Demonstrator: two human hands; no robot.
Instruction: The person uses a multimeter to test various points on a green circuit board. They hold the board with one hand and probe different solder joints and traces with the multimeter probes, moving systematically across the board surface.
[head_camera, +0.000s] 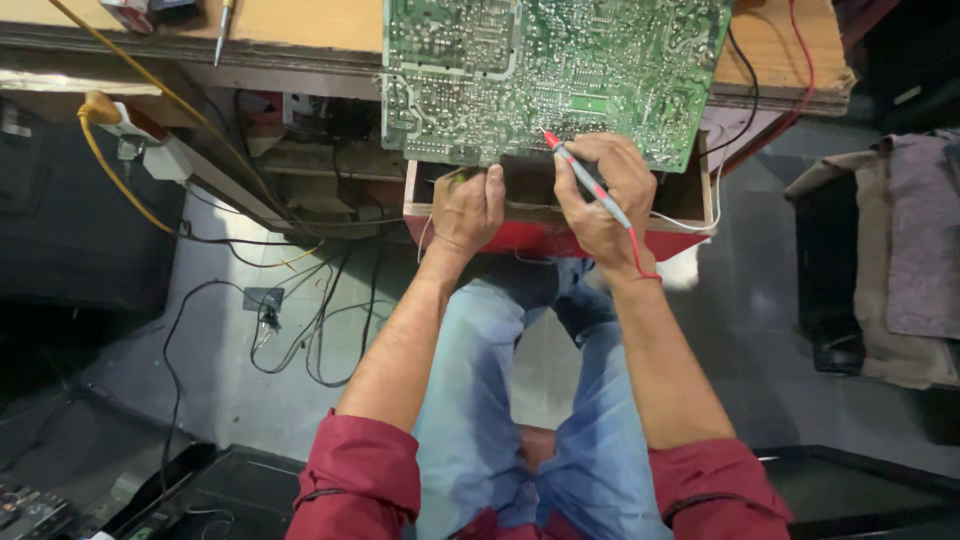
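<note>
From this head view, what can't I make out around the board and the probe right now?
- Circuit board: its far end is cut off by the top edge.
- Left hand: whether it holds a second probe is hidden by its own fingers.
- Red probe in the right hand: the exact solder point under its tip is too small to tell.
- Open drawer: its contents are covered by board and hands.

Wooden bench (300, 25): above and left of the left hand (465, 210), with a screwdriver (222, 30) on it. Drawer (690, 243), red front, open: directly under both hands. Power strip (165, 155) with yellow cable (110, 170): well left of the left hand. Black wires (310, 330): loose on the floor, below and left of it. Red wire (805, 60): above and right of the right hand (605, 195). Cloth (915, 240): far right, apparently draped over a dark stand.
</note>
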